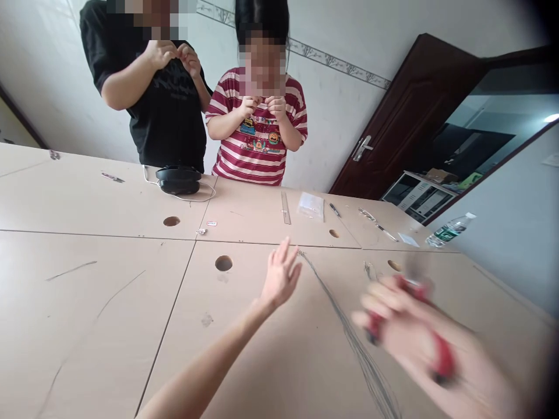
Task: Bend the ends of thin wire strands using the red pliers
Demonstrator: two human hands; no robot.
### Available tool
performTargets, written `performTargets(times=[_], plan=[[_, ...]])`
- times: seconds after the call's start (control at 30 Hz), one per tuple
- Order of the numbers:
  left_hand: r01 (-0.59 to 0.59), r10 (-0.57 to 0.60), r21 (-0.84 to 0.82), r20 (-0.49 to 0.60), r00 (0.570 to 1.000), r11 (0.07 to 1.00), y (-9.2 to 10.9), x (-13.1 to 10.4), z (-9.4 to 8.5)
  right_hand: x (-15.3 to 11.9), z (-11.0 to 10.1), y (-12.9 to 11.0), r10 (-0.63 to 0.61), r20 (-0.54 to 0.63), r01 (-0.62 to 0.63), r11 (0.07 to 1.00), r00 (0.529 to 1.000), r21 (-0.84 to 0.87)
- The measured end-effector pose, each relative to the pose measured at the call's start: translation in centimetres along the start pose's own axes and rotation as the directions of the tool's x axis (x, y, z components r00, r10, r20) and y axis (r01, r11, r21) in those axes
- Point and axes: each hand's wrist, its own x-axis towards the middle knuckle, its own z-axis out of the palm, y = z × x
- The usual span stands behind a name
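My left hand is over the middle of the table with its fingers apart and nothing visible in them. Its fingertips are close to the upper end of a bundle of thin grey wires; whether they touch cannot be made out. The bundle runs down toward the front edge of the picture, fanning out slightly. At the right, my right hand is closed on red-handled pliers, both smeared by motion. The grey jaws of the pliers point up and away. A small loose coil of wire lies just beyond that hand.
Two people stand across the table, hands raised to their chests. Along the far side are a black headphone-like device with a white cable, a ruler, a plastic bag, a pen and a bottle. Round holes pierce the tabletop.
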Motion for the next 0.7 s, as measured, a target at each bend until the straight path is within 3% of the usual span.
performTargets(times=[0.07,0.13,0.2,0.23,0.3,0.4,0.57,0.7], plan=[[0.076,-0.083,-0.078,-0.091,0.992,0.994,0.4,0.3,-4.4,3.0,5.3,1.2,0.083,0.099,-0.089,0.994,0.992,0.055],[0.118,-0.139,-0.158,-0.127,0.982,0.98,1.1,0.2,-8.9,5.6,9.2,2.4,0.07,0.166,-0.09,0.989,0.984,0.115],[0.149,-0.188,-0.253,-0.136,0.973,0.956,1.9,-0.5,-12.9,7.1,11.4,3.5,0.068,0.158,-0.091,0.986,0.985,0.142],[0.186,-0.254,-0.418,-0.114,0.961,0.889,2.3,-1.0,-14.5,7.5,12.0,4.0,0.065,0.151,-0.089,0.984,0.986,0.153],[0.234,-0.315,-0.593,-0.035,0.948,0.77,3.0,-2.1,-16.8,7.8,12.6,4.8,0.048,0.151,-0.071,0.986,0.987,0.15],[0.304,-0.336,-0.656,0.082,0.938,0.691,3.6,-3.2,-18.1,7.9,12.8,5.7,0.019,0.198,-0.042,0.993,0.98,0.114],[0.34,-0.288,-0.616,0.186,0.939,0.71,3.7,-3.2,-18.2,8.1,13.0,6.8,0.022,0.24,-0.038,0.997,0.97,0.062],[0.391,-0.325,-0.563,0.218,0.92,0.729,3.7,-3.4,-18.3,8.3,12.9,7.5,0.027,0.233,-0.038,0.998,0.972,0.044]])
